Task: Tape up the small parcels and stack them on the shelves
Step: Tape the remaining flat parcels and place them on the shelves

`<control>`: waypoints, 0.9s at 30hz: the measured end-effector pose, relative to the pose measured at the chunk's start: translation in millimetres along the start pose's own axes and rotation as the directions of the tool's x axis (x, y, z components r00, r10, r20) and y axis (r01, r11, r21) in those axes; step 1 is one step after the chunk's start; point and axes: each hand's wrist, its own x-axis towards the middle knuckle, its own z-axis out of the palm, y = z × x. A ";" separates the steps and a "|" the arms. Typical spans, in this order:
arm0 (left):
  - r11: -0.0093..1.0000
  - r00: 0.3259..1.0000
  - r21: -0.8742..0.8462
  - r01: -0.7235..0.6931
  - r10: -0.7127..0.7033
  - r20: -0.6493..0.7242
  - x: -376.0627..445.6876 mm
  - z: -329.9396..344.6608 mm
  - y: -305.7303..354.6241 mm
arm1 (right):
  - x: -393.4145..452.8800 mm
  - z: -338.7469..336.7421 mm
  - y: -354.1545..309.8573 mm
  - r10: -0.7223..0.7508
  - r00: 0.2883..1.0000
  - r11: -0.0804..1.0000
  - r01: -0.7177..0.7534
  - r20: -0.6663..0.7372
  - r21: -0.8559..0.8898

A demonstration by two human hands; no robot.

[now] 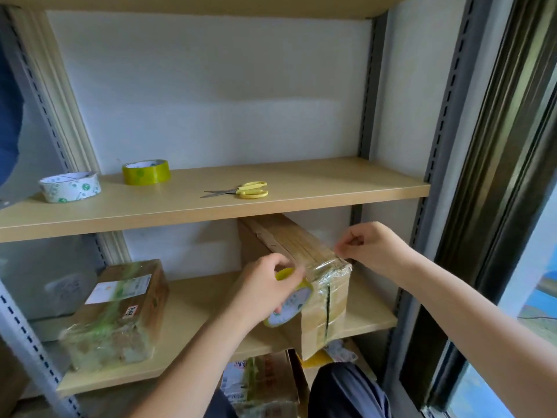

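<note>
My left hand (265,285) grips a roll of yellow-edged clear tape (289,300), fingers curled over its rim, and holds it against the near end of a long cardboard parcel (301,267). My right hand (373,245) is closed in a pinch at the parcel's upper right corner, thumb and forefinger together on what looks like the free end of the tape, though the strip itself is too thin to make out. The parcel lies on the lower shelf (193,309), its far end tucked under the shelf above and its near end, already glossy with tape, jutting over the front edge. To the left on the same shelf sits a taped parcel with a white label (120,309). On the upper shelf (331,188) lie yellow-handled scissors (241,190), a yellow tape roll (146,171) and a white tape roll with green marks (70,187), all well apart. Below, more wrapped parcels (259,384) show beside my knee (346,390).
</note>
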 end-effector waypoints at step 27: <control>0.981 0.960 0.055 0.185 -0.192 0.204 -44.8 -79.2 -47.4 | 8.3 110.1 5.3 -0.025 0.986 0.913 -0.046 0.168 0.405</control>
